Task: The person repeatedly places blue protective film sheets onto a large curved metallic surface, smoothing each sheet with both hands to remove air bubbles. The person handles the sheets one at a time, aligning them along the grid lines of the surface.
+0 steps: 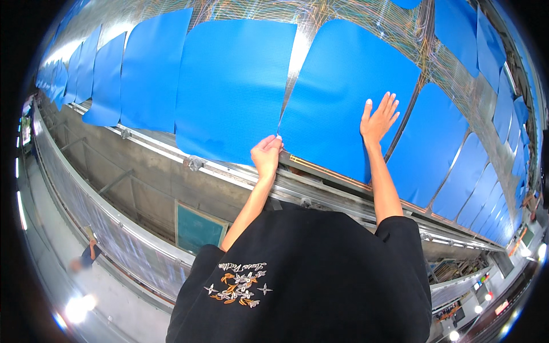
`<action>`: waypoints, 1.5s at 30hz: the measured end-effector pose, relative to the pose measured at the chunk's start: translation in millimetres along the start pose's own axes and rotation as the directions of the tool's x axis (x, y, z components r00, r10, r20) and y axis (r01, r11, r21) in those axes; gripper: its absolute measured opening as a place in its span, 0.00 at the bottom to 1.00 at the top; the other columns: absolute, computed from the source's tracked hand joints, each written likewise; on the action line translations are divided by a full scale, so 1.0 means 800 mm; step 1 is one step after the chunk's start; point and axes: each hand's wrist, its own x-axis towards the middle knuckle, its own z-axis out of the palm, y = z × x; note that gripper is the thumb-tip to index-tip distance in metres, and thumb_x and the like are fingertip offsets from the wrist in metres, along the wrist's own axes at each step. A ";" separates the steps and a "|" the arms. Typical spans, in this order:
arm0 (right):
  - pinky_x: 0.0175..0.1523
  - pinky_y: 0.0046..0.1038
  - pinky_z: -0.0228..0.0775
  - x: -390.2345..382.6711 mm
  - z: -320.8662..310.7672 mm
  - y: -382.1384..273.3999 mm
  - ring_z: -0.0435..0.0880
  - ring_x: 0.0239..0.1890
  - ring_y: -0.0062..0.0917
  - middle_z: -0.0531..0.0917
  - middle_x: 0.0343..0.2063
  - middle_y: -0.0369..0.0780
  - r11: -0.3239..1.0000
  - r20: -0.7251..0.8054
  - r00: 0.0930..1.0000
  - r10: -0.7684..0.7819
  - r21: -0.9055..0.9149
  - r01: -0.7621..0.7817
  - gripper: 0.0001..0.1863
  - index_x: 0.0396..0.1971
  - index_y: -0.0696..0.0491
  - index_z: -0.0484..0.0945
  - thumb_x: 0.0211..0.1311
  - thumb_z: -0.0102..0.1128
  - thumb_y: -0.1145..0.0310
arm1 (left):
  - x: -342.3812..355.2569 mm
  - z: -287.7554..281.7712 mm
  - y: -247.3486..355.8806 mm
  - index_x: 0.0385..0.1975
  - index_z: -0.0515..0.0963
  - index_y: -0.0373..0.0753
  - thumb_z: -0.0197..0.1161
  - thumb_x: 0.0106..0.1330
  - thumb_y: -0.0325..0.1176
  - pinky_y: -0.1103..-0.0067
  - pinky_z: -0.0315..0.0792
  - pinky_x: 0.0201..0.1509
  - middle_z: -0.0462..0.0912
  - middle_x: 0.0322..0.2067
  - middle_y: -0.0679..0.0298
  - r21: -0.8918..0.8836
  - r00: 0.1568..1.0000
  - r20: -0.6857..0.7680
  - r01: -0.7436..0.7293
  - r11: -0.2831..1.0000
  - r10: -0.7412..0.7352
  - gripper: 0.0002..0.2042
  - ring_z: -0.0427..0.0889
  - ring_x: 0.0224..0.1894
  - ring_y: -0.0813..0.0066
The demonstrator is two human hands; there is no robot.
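Head view: we have our left hand [267,155] closed in a pinch, thumb and fingertips together, seemingly on the lower left corner of the held blue sheet [343,68]. Our right hand [378,122] lies open and flat, palm down, fingers spread a little, on that sheet's right part. The sheet sits on the long table [374,20], right in front of us, near the metal edge rail [229,176].

Just left, the neighbouring blue sheet [234,86] lies untouched, a narrow wedge of bare table between the two; its lower edge droops over the rail side. Right of the held one, past a dark strip [405,123], further sheets [432,146] run on in a row. A far row [457,34] lies across the table.

Progress, our judgement: both neighbours are down, and so is most of the held sheet; its pinched corner looks like the unfinished bit. Left-hand sheets [151,74] are down too, edges uneven. We can't tell how many sheets, if any, are left to handle.
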 end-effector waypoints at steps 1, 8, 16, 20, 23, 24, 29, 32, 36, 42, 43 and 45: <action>0.81 0.57 0.32 0.000 0.000 0.001 0.47 0.81 0.50 0.55 0.78 0.53 1.000 -0.004 1.000 0.000 -0.002 0.000 0.40 0.77 0.59 0.55 0.79 0.43 0.45 | -0.002 0.002 0.002 0.45 0.84 0.24 0.73 0.67 0.32 0.82 0.83 0.40 0.90 0.35 0.57 0.041 1.000 0.019 0.003 0.999 -0.004 0.16 0.89 0.34 0.75; 0.81 0.57 0.31 -0.003 0.001 0.005 0.47 0.81 0.50 0.55 0.78 0.53 1.000 -0.004 1.000 0.006 -0.002 -0.006 0.41 0.78 0.59 0.55 0.78 0.44 0.44 | 0.011 0.004 0.012 0.34 0.85 0.28 0.74 0.66 0.35 0.81 0.79 0.31 0.88 0.25 0.59 0.397 0.985 0.130 -0.155 0.905 0.112 0.13 0.86 0.27 0.79; 0.81 0.56 0.31 -0.002 0.002 0.004 0.47 0.82 0.48 0.54 0.79 0.50 1.000 -0.006 1.000 0.006 -0.003 -0.006 0.42 0.78 0.59 0.54 0.78 0.44 0.44 | 0.015 0.016 0.047 0.26 0.76 0.29 0.57 0.70 0.35 0.68 0.70 0.27 0.78 0.18 0.50 0.507 0.726 0.671 -0.596 0.623 0.148 0.15 0.75 0.20 0.66; 0.81 0.56 0.32 -0.003 0.004 0.011 0.47 0.82 0.48 0.55 0.79 0.50 1.000 -0.015 1.000 0.002 -0.015 -0.003 0.42 0.78 0.58 0.54 0.77 0.44 0.44 | -0.077 0.078 0.111 0.29 0.68 0.29 0.54 0.72 0.31 0.64 0.68 0.30 0.70 0.20 0.47 0.217 0.404 0.898 -0.748 0.627 0.171 0.12 0.71 0.22 0.59; 0.81 0.56 0.32 0.003 0.004 0.012 0.46 0.82 0.48 0.54 0.79 0.51 1.000 0.011 1.000 -0.001 -0.024 0.002 0.41 0.78 0.58 0.53 0.78 0.45 0.44 | -0.097 0.093 0.111 0.29 0.63 0.31 0.53 0.73 0.29 0.62 0.63 0.30 0.63 0.21 0.50 0.077 0.310 0.931 -0.685 0.725 0.193 0.11 0.64 0.22 0.57; 0.81 0.56 0.31 0.005 0.003 0.015 0.46 0.82 0.48 0.53 0.79 0.51 0.999 0.021 1.000 -0.007 -0.032 0.008 0.42 0.78 0.58 0.53 0.78 0.45 0.44 | -0.105 0.095 0.123 0.30 0.64 0.31 0.53 0.73 0.29 0.63 0.64 0.30 0.64 0.21 0.51 0.060 0.297 0.932 -0.690 0.721 0.206 0.11 0.64 0.22 0.58; 0.81 0.58 0.29 0.009 -0.005 0.014 0.43 0.82 0.50 0.50 0.80 0.53 0.996 0.100 0.994 -0.033 -0.084 0.042 0.43 0.79 0.59 0.51 0.77 0.45 0.44 | -0.096 0.079 0.132 0.32 0.66 0.32 0.54 0.73 0.27 0.67 0.65 0.30 0.66 0.21 0.54 0.151 0.423 0.893 -0.602 0.784 0.152 0.08 0.65 0.23 0.66; 0.81 0.59 0.28 0.009 -0.008 0.005 0.41 0.82 0.51 0.49 0.80 0.54 0.994 0.129 0.987 -0.097 -0.045 0.104 0.44 0.79 0.59 0.50 0.77 0.45 0.43 | -0.077 0.048 0.109 0.35 0.70 0.32 0.54 0.76 0.30 0.73 0.63 0.29 0.64 0.21 0.63 0.206 0.551 0.821 -0.532 0.821 0.151 0.08 0.64 0.25 0.78; 0.81 0.59 0.28 -0.040 0.009 -0.090 0.41 0.82 0.55 0.49 0.79 0.56 0.985 0.099 0.983 -0.157 0.081 0.149 0.48 0.79 0.59 0.51 0.72 0.51 0.39 | -0.065 0.027 0.104 0.32 0.71 0.33 0.54 0.79 0.35 0.74 0.63 0.30 0.66 0.21 0.65 0.314 0.657 0.742 -0.518 0.796 0.135 0.13 0.64 0.26 0.79; 0.81 0.59 0.33 -0.164 0.030 -0.266 0.43 0.82 0.53 0.51 0.79 0.54 0.816 0.299 0.816 -0.494 0.484 0.317 0.46 0.78 0.58 0.53 0.74 0.48 0.39 | -0.088 0.062 0.078 0.32 0.73 0.34 0.53 0.81 0.39 0.74 0.66 0.32 0.69 0.22 0.65 0.227 0.629 0.746 -0.551 0.803 0.220 0.16 0.67 0.27 0.78; 0.81 0.58 0.33 -0.170 0.029 -0.272 0.43 0.82 0.52 0.51 0.79 0.54 0.808 0.314 0.809 -0.496 0.507 0.299 0.46 0.78 0.58 0.53 0.74 0.48 0.39 | -0.096 0.071 0.077 0.32 0.73 0.34 0.54 0.81 0.38 0.74 0.67 0.32 0.70 0.22 0.64 0.185 0.605 0.757 -0.561 0.807 0.247 0.15 0.69 0.27 0.77; 0.81 0.57 0.34 -0.173 0.028 -0.280 0.43 0.82 0.50 0.52 0.79 0.55 0.791 0.341 0.797 -0.499 0.556 0.257 0.46 0.79 0.58 0.52 0.74 0.49 0.40 | -0.107 0.081 0.080 0.33 0.75 0.33 0.54 0.77 0.34 0.74 0.70 0.41 0.77 0.29 0.59 0.257 0.545 0.827 -0.586 0.768 0.140 0.12 0.76 0.32 0.71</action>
